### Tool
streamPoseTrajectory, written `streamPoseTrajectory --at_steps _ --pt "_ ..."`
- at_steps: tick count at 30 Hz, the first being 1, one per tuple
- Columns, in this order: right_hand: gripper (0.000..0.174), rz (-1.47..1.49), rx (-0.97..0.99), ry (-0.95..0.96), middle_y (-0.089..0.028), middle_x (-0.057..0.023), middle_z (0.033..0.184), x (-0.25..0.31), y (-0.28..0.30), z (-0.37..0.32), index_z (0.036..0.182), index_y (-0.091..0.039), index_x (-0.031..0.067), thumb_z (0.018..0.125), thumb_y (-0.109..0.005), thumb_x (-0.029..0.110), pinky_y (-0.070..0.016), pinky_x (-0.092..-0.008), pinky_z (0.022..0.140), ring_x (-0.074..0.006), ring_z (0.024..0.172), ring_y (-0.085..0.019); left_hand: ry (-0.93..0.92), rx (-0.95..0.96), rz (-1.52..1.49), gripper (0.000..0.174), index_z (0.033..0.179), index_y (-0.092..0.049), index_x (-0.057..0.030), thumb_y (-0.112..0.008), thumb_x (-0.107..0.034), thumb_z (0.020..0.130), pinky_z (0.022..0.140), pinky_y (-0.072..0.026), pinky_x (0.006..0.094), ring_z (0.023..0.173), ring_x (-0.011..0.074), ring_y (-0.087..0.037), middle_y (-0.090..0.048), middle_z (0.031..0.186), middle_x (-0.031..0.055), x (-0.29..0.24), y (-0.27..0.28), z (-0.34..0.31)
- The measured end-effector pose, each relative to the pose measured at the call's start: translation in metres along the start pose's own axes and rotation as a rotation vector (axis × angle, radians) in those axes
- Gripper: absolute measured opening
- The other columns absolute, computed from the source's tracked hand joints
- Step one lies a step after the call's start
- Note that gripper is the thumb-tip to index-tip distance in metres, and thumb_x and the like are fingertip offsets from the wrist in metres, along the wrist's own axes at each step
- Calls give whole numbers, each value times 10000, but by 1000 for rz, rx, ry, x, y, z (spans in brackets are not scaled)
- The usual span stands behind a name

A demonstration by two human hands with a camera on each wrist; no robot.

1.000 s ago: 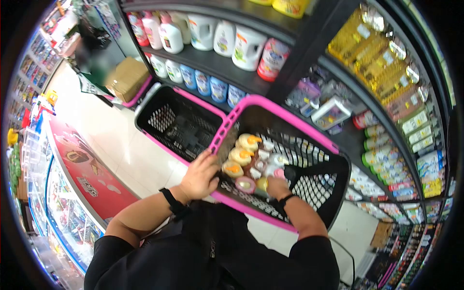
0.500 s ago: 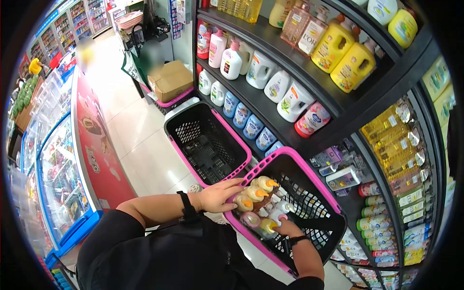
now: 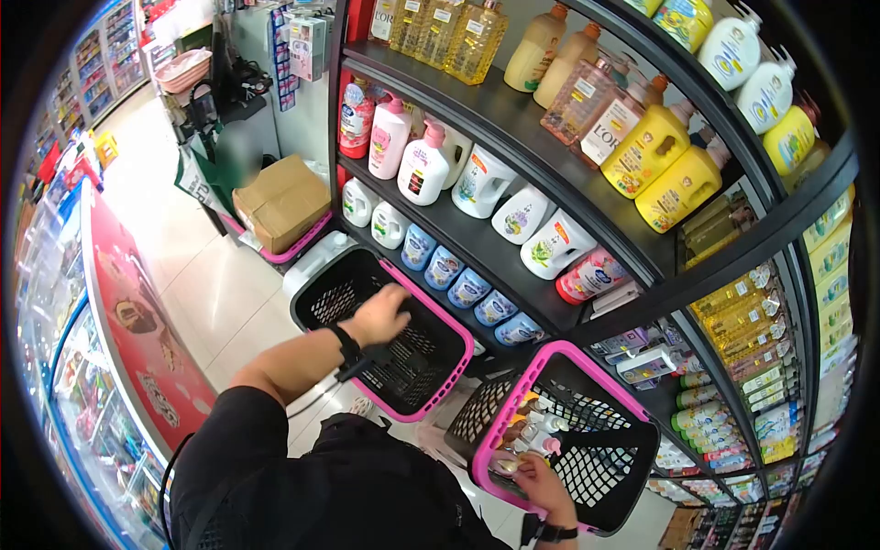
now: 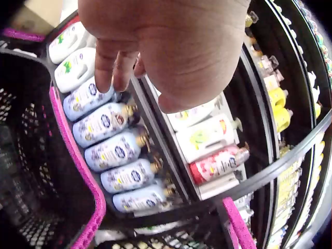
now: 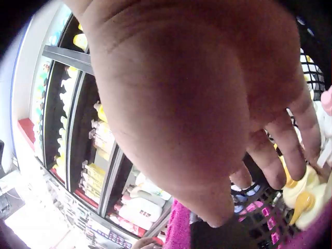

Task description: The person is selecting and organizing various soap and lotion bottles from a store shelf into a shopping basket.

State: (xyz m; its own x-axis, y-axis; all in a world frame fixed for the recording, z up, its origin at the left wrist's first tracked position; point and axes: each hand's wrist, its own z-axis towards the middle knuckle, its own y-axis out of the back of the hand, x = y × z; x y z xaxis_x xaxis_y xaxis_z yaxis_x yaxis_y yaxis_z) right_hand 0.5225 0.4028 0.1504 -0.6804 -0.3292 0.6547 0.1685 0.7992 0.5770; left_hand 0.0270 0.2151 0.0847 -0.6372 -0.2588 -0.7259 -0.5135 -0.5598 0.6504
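- Pump bottles (image 3: 548, 423) are well apart from the left hand (image 3: 378, 316), whose loose fingers hold nothing above the left basket (image 3: 440, 310).
- Blue bottles (image 3: 444, 267) line the low shelf beyond that basket.
- In the right basket (image 3: 600, 380), the pump bottles cluster toward its near left corner.
- The right hand (image 3: 546, 488) reaches in there, fingers extended, unclenched, just beside the bottles; whether they touch, I cannot tell.

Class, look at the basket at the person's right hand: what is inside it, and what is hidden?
The basket holds several pump bottles, some with orange pumps. The right hand partly covers them; the floor beneath is hidden.
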Motion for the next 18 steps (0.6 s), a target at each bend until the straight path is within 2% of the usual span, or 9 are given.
streamPoseTrajectory --at_steps 1,3,6,9,10,11,13,14,18 --pt "376 50 -79 -22 -692 -93 966 43 -13 -11 1202 -596 -17 891 -742 134 -548 -312 809 -167 901 -677 48 -17 -16 451 1228 -568 9 -674 -179 832 1018 -480 440 1176 407 -563 -575 1247 233 17 13 19" --pt "254 -45 -411 1 -687 -117 934 58 -52 -16 1075 -645 -20 881 -733 118 -547 -334 764 -203 844 -678 -2 -147 107 405 1182 -602 15 -667 -174 829 994 -488 455 1138 415 -587 -617 1177 234 50 37 58" --pt "166 -169 -648 125 -676 -147 894 81 -90 -25 985 -655 -16 884 -704 106 -542 -364 724 -255 797 -670 50 -281 168 282 1056 -658 10 -658 -150 825 933 -502 474 1048 408 -621 -651 1074 223 75 74 121" --pt "136 -240 -743 145 -670 -150 872 75 -112 -31 958 -651 -11 880 -684 96 -537 -382 712 -287 782 -663 -78 -441 146 195 970 -674 9 -655 -116 820 898 -509 470 1001 402 -626 -648 1031 210 68 108 174" --pt "109 -228 -781 195 -637 -156 812 72 -115 -27 907 -645 17 865 -687 109 -490 -453 670 -357 735 -619 -152 -551 180 207 977 -671 14 -666 -113 813 902 -508 467 994 407 -624 -636 1038 205 78 106 194" --pt "107 -269 -781 201 -636 -157 810 74 -115 -27 907 -646 20 865 -685 110 -486 -459 673 -362 738 -616 -51 -534 130 311 1073 -652 24 -684 -143 812 950 -499 463 1070 410 -607 -611 1148 221 68 111 207" --pt "104 -339 -779 213 -633 -160 808 77 -113 -24 908 -648 24 867 -682 114 -478 -472 680 -370 744 -612 3 -507 76 490 1260 -558 29 -691 -185 839 1035 -452 446 1208 412 -541 -557 1275 248 66 110 235" --pt "93 -355 -790 197 -629 -163 801 80 -114 -23 897 -646 31 863 -676 113 -475 -484 689 -382 753 -607 116 -382 28 676 1397 -443 31 -713 -225 832 1089 -424 430 1302 405 -490 -472 1409 252 54 119 244" --pt "71 -387 -907 180 -611 -164 777 80 -124 -17 861 -629 42 843 -662 103 -459 -500 671 -396 741 -593 68 -286 28 884 1489 -333 7 -768 -274 773 1108 -414 422 1351 387 -457 -401 1497 226 47 125 266"
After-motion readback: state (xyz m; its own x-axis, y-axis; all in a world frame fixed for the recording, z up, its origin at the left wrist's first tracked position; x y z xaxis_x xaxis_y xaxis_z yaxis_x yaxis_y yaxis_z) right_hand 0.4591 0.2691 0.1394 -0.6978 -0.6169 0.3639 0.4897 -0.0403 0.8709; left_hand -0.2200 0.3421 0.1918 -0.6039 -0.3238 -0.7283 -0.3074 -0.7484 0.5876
